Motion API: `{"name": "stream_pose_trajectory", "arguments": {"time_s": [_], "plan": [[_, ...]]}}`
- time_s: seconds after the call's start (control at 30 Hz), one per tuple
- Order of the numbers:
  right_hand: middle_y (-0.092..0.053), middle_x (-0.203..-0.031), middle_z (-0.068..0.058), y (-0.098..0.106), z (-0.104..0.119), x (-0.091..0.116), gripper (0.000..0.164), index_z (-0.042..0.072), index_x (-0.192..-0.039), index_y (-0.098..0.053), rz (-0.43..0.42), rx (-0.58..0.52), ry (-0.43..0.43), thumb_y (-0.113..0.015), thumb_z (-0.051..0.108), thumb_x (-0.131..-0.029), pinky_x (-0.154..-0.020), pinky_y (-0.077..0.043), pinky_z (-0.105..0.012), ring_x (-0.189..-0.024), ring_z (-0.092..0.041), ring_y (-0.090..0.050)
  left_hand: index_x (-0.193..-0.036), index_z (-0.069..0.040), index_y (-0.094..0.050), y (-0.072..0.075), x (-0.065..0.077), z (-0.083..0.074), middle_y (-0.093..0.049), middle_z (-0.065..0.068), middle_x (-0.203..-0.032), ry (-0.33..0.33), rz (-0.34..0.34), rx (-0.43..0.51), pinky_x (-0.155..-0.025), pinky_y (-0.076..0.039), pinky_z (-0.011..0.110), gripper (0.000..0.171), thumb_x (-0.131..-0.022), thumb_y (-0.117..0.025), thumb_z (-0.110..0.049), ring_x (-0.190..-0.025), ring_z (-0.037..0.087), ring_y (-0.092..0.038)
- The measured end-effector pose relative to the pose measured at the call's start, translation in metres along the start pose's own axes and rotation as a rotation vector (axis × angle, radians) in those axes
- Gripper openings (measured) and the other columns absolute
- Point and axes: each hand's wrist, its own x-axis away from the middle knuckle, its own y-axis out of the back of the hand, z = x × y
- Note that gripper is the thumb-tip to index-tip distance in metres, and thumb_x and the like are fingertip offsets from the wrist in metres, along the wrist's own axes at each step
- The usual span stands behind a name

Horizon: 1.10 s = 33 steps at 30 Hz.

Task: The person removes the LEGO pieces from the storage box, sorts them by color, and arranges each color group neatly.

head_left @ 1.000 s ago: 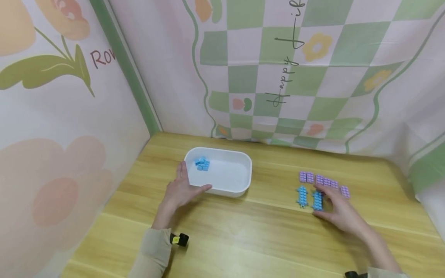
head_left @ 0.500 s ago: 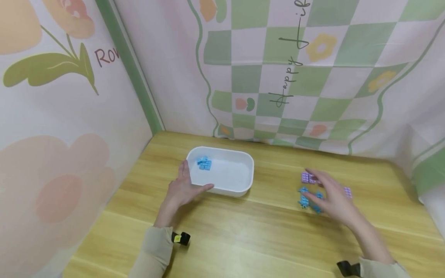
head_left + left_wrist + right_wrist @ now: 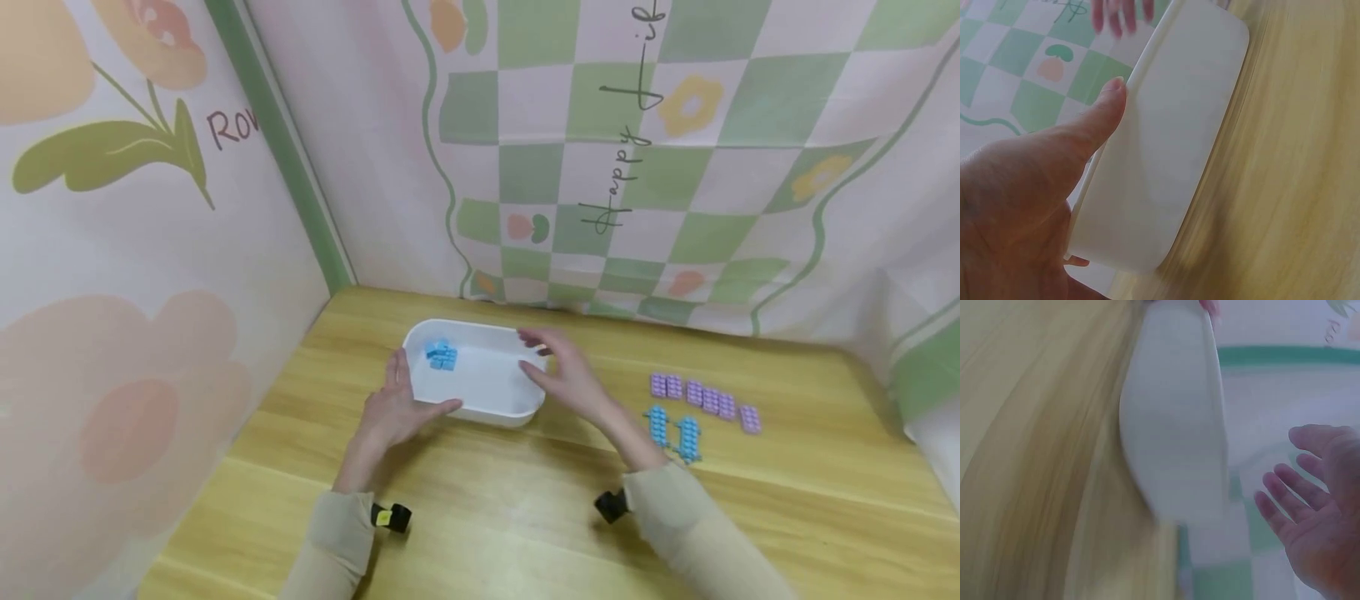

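Note:
A white rectangular plastic tub [image 3: 480, 375] stands on the table, with a small cluster of light blue toy bricks [image 3: 442, 355] inside at its left end. My left hand [image 3: 390, 412] rests against the tub's near left corner, thumb along the near rim and fingers at the left side. In the left wrist view the thumb [image 3: 1094, 122] lies straight against the rim. Over the tub's right end hovers my right hand [image 3: 566, 375], fingers apart; the right wrist view shows this hand [image 3: 1322, 506] with nothing in it.
Right of the tub, several purple studded bricks [image 3: 710, 401] lie in a loose row. Two light blue studded pieces with side pegs [image 3: 657, 427] lie in front of them. A patterned curtain [image 3: 622, 167] hangs behind the wooden table [image 3: 510, 508]; another printed sheet [image 3: 150, 333] stands at the left.
My right hand has left the blue pegged pieces and moved left to the tub's right end. Both pegged pieces remain on the table. My left hand stays at the tub.

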Motion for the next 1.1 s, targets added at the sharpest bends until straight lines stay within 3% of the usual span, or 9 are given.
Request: {"name": "stream_pose_trajectory", "arguments": {"time_s": [0.23,0.47,0.63,0.8,0.93,1.1], "plan": [[-0.071,-0.135,-0.032,-0.059,0.003,-0.029,0.048,-0.011,-0.142,-0.062,0.132,-0.045,-0.075,-0.076,0.002,-0.098,-0.103,-0.062,-0.062,-0.119,-0.047,-0.071,-0.177,-0.004,0.000,-0.007,0.004,0.001,-0.010,0.021,-0.186,-0.008,-0.012,0.005,-0.109,-0.055,0.073,0.144,-0.084,-0.072,-0.087,-0.124,0.055,-0.067],[-0.073,-0.131,-0.027,-0.102,-0.025,-0.041,0.051,-0.006,-0.139,-0.066,0.161,0.045,-0.135,-0.083,0.012,-0.094,-0.106,-0.062,-0.053,-0.118,-0.041,-0.070,-0.176,-0.001,-0.003,-0.010,0.006,0.003,-0.012,0.024,-0.185,-0.028,-0.022,-0.012,-0.105,-0.057,0.074,0.144,-0.085,-0.071,-0.088,-0.113,0.053,-0.071],[-0.073,-0.137,-0.026,-0.111,-0.031,-0.046,0.059,-0.006,-0.140,-0.067,0.189,0.089,-0.141,-0.087,0.017,-0.089,-0.117,-0.055,-0.057,-0.129,-0.043,-0.067,-0.176,0.000,-0.002,-0.008,0.006,0.001,-0.012,0.025,-0.184,-0.039,-0.028,-0.017,-0.104,-0.057,0.074,0.144,-0.085,-0.071,-0.088,-0.115,0.057,-0.070],[-0.069,-0.143,-0.028,-0.115,-0.032,-0.050,0.062,-0.008,-0.141,-0.066,0.254,0.118,-0.081,-0.084,0.012,-0.085,-0.124,-0.049,-0.059,-0.137,-0.047,-0.063,-0.175,0.001,-0.003,-0.004,0.005,0.000,-0.014,0.026,-0.184,-0.049,-0.043,-0.035,-0.100,-0.059,0.072,0.143,-0.085,-0.071,-0.086,-0.109,0.056,-0.071],[-0.072,-0.137,-0.026,-0.115,-0.026,-0.051,0.054,-0.005,-0.134,-0.070,0.275,0.124,-0.073,-0.083,0.009,-0.083,-0.124,-0.048,-0.062,-0.135,-0.047,-0.064,-0.175,0.002,-0.003,-0.002,0.006,0.000,-0.014,0.027,-0.183,-0.049,-0.046,-0.040,-0.101,-0.059,0.072,0.143,-0.086,-0.072,-0.086,-0.112,0.058,-0.070],[-0.076,-0.117,-0.017,-0.125,-0.040,-0.053,0.037,0.001,-0.118,-0.074,0.242,0.167,-0.074,-0.086,0.008,-0.083,-0.114,-0.055,-0.058,-0.117,-0.040,-0.069,-0.175,0.002,-0.003,0.000,0.005,0.000,-0.013,0.027,-0.183,-0.049,-0.048,-0.036,-0.101,-0.060,0.071,0.143,-0.086,-0.072,-0.086,-0.116,0.056,-0.070]]}}
